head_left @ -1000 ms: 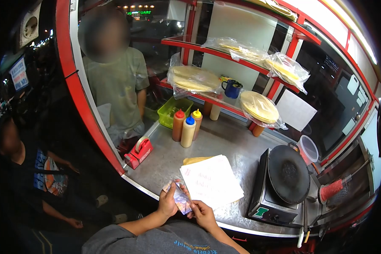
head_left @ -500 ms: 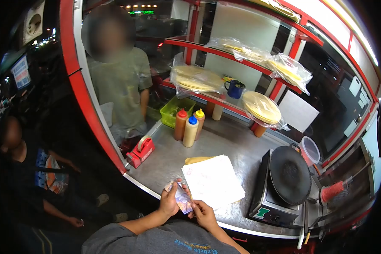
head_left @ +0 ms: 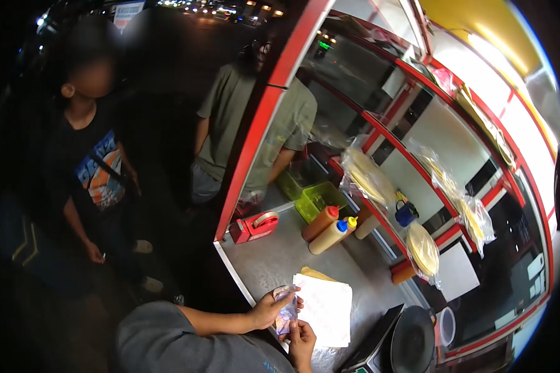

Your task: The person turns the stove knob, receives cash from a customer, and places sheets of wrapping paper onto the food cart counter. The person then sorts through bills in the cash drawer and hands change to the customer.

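Observation:
Near the counter's front edge, my left hand (head_left: pixel 268 311) is closed around purplish banknotes (head_left: pixel 285 318), its thumb lying along them. The fingers of my right hand (head_left: pixel 302 339) pinch the lower end of the same notes. How many notes there are I cannot make out. Just to the right of both hands lies a stack of white paper sheets (head_left: pixel 327 314), with a brown sheet (head_left: pixel 315 273) showing at its far edge.
On the metal counter (head_left: pixel 264 264) stand a red tape dispenser (head_left: pixel 254 227), several sauce bottles (head_left: pixel 328 238) and a green basket (head_left: pixel 317 200). A black pan (head_left: pixel 412 342) sits on a stove at right. Shelves hold bagged flatbreads (head_left: pixel 367 174). Two people (head_left: pixel 96 168) stand outside the cart.
My view has swung left, so the counter appears tilted and shifted. Both hands still hold the banknotes, and the person at the left is seen more fully.

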`<action>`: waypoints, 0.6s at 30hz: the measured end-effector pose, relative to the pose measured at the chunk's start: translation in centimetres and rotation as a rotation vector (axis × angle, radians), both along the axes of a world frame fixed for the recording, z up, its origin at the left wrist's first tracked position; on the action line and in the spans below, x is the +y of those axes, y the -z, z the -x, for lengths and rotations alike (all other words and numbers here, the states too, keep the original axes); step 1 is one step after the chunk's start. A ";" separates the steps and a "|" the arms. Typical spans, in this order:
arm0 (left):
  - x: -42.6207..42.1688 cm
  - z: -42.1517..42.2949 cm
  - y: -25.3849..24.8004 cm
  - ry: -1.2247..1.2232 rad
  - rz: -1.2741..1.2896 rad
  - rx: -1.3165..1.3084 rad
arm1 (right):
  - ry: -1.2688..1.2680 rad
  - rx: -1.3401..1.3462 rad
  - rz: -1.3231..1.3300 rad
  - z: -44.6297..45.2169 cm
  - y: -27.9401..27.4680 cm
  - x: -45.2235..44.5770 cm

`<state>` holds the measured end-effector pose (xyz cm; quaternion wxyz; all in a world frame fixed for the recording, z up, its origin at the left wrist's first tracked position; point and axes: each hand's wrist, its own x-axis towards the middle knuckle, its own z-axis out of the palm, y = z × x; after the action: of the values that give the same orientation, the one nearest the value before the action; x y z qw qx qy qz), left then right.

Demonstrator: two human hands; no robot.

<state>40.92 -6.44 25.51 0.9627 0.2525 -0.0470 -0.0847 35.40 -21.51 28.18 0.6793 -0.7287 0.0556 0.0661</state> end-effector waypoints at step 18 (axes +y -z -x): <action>2.4 -0.7 -1.2 -0.147 -0.020 0.036 | 0.125 -0.481 0.052 -2.8 -9.3 -2.5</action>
<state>41.65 -4.08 26.73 0.9644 0.2635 -0.0103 -0.0185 38.24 -23.99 37.48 0.6568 -0.7359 -0.0608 -0.1528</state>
